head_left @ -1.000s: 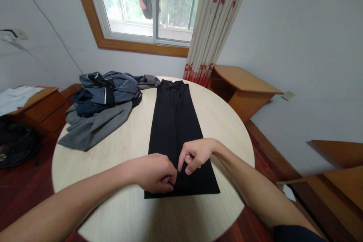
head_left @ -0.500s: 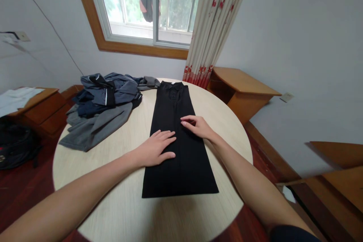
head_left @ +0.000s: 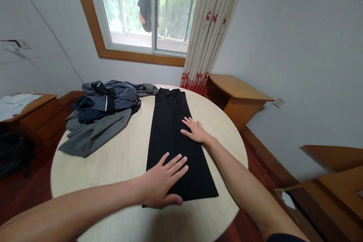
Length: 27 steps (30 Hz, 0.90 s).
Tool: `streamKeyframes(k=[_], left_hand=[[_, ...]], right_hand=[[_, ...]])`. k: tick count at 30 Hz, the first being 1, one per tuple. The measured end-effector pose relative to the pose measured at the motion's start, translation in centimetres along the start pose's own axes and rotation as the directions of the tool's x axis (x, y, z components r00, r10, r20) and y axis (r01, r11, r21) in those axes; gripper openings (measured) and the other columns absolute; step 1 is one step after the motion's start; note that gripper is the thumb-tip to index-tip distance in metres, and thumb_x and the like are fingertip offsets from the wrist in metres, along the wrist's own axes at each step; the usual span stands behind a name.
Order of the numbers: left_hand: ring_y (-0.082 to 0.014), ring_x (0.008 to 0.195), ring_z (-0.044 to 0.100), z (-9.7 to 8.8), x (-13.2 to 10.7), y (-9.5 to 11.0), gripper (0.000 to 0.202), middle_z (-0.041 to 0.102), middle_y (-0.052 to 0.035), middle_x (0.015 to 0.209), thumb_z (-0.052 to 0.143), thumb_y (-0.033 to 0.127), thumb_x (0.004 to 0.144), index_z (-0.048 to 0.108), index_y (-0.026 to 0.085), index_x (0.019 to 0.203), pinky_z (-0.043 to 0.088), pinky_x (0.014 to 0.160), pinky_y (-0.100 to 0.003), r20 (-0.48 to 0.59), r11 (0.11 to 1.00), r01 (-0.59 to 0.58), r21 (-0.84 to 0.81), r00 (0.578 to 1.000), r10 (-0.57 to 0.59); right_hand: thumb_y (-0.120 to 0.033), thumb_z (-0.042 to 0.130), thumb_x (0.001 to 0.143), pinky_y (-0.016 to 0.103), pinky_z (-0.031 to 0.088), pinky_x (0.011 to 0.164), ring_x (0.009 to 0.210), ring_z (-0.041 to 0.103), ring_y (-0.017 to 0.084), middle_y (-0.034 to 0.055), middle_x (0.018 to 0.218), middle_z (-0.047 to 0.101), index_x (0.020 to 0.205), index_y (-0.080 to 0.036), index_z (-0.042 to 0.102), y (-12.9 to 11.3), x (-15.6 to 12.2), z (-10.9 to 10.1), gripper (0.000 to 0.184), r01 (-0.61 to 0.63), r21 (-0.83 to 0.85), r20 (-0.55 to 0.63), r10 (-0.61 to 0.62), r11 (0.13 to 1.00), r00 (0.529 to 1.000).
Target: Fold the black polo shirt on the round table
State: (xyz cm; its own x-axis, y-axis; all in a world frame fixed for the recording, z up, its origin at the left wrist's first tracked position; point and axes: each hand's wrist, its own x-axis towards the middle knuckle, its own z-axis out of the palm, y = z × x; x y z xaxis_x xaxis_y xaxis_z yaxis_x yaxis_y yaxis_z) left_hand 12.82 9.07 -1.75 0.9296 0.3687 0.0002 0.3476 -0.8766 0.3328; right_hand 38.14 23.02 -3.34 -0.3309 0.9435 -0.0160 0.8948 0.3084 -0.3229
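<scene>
A black collared shirt (head_left: 166,132), folded into a long narrow strip, lies flat with its buttoned collar at the far end of the table. My left hand (head_left: 164,181) is spread over the shirt's near end, fingers apart, partly covering its lower left corner. Farther up, my right hand (head_left: 195,130) rests on the right side of the shirt with its fingers stretched out. Neither hand grips anything.
The round pale wooden table (head_left: 121,170) carries a rumpled pile of grey and navy clothes (head_left: 110,102) at its back left. Beyond it are a window, a patterned curtain (head_left: 210,26) and a wooden cabinet (head_left: 241,94). A dark bag (head_left: 14,153) sits on the floor at left.
My left hand has slid toward the near end of the shirt. My right hand has flattened from a curled pose onto the cloth. The view has tipped slightly upward.
</scene>
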Motion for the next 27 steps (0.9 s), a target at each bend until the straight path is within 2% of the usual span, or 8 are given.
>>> streamKeyframes(k=[4, 7, 10, 13, 16, 20, 24, 27], left_hand=[[-0.0277, 0.151, 0.024, -2.8, -0.3, -2.2, 0.066, 0.027, -0.0113, 0.162, 0.041, 0.053, 0.100, 0.030, 0.021, 0.157, 0.015, 0.123, -0.053, -0.023, 0.993, -0.057, -0.104, 0.998, 0.055], [-0.0229, 0.143, 0.040, -4.9, -1.3, -7.2, 0.045, 0.047, -0.0059, 0.153, 0.039, 0.032, 0.101, 0.052, 0.025, 0.144, 0.020, 0.122, -0.050, -0.230, 0.987, 0.136, -0.088, 0.961, -0.153], [-0.0259, 0.136, 0.048, -5.6, -2.6, -12.3, 0.038, 0.058, -0.0093, 0.144, 0.047, 0.023, 0.093, 0.068, 0.019, 0.125, 0.029, 0.119, -0.050, -0.320, 0.955, 0.293, -0.045, 0.901, -0.291], [-0.0277, 0.135, 0.050, -5.3, -3.0, -14.6, 0.035, 0.060, -0.0102, 0.140, 0.049, 0.021, 0.089, 0.072, 0.019, 0.116, 0.030, 0.118, -0.052, -0.318, 0.952, 0.306, -0.009, 0.902, -0.293], [-0.0279, 0.137, 0.048, -5.1, -2.7, -14.4, 0.033, 0.061, -0.0087, 0.140, 0.052, 0.020, 0.089, 0.072, 0.022, 0.115, 0.026, 0.118, -0.057, -0.255, 0.968, 0.251, -0.006, 0.936, -0.244], [-0.0291, 0.137, 0.048, -5.2, -2.4, -13.3, 0.031, 0.061, -0.0105, 0.140, 0.065, 0.030, 0.086, 0.071, 0.023, 0.115, 0.028, 0.118, -0.056, -0.195, 0.986, 0.139, -0.094, 0.968, -0.155], [-0.0264, 0.133, 0.053, -4.8, -2.4, -12.4, 0.021, 0.066, -0.0098, 0.134, 0.062, 0.028, 0.089, 0.075, 0.022, 0.106, 0.036, 0.115, -0.048, -0.216, 0.987, 0.101, -0.127, 0.968, -0.126], [-0.0245, 0.131, 0.055, -4.6, -2.7, -10.9, 0.024, 0.068, -0.0069, 0.131, 0.055, 0.024, 0.093, 0.075, 0.023, 0.105, 0.041, 0.113, -0.044, -0.192, 0.988, 0.084, -0.129, 0.975, -0.108]], right_hand=[[-0.038, 0.037, 0.102, 0.062, 0.013, 0.119, 0.150, 0.026, 0.027, 0.0106, 0.159, 0.036, 0.147, -0.023, 0.047, 1.6, 0.6, 0.0, 0.048, -0.051, 0.035, -0.161, 0.056, 0.998, 0.985], [-0.017, 0.041, 0.096, 0.054, 0.025, 0.119, 0.141, 0.041, 0.026, 0.0124, 0.150, 0.048, 0.137, -0.020, 0.059, 3.2, 0.8, -0.5, 0.045, -0.053, 0.068, -0.270, 0.069, 0.996, 0.960], [-0.007, 0.046, 0.085, 0.045, 0.031, 0.119, 0.137, 0.047, 0.025, 0.0128, 0.145, 0.053, 0.127, -0.018, 0.067, 4.5, 0.6, -1.1, 0.048, 0.038, 0.154, -0.249, 0.002, 0.987, 0.968], [-0.007, 0.049, 0.079, 0.043, 0.035, 0.117, 0.140, 0.043, 0.024, 0.0102, 0.152, 0.045, 0.121, -0.020, 0.070, 5.1, -0.2, -1.4, 0.049, 0.138, 0.321, -0.160, -0.090, 0.937, 0.983], [-0.010, 0.058, 0.074, 0.044, 0.038, 0.115, 0.147, 0.033, 0.027, 0.0083, 0.159, 0.033, 0.119, -0.024, 0.071, 5.0, -1.2, -1.8, 0.050, 0.168, 0.414, -0.057, -0.158, 0.895, 0.986], [-0.015, 0.074, 0.066, 0.053, 0.027, 0.119, 0.149, 0.024, 0.035, 0.0125, 0.159, 0.033, 0.125, -0.025, 0.070, 3.8, -2.5, -2.6, 0.060, 0.215, 0.305, 0.058, -0.243, 0.928, 0.968], [-0.028, 0.074, 0.077, 0.064, 0.011, 0.119, 0.149, 0.025, 0.036, 0.0120, 0.153, 0.045, 0.124, -0.030, 0.070, 2.2, -4.6, -2.7, 0.047, 0.290, 0.170, 0.046, -0.302, 0.942, 0.952], [-0.031, 0.065, 0.087, 0.065, 0.005, 0.119, 0.145, 0.035, 0.033, 0.0092, 0.148, 0.051, 0.117, -0.033, 0.074, 1.1, -7.0, -2.6, 0.031, 0.324, 0.220, 0.041, -0.340, 0.920, 0.940]])
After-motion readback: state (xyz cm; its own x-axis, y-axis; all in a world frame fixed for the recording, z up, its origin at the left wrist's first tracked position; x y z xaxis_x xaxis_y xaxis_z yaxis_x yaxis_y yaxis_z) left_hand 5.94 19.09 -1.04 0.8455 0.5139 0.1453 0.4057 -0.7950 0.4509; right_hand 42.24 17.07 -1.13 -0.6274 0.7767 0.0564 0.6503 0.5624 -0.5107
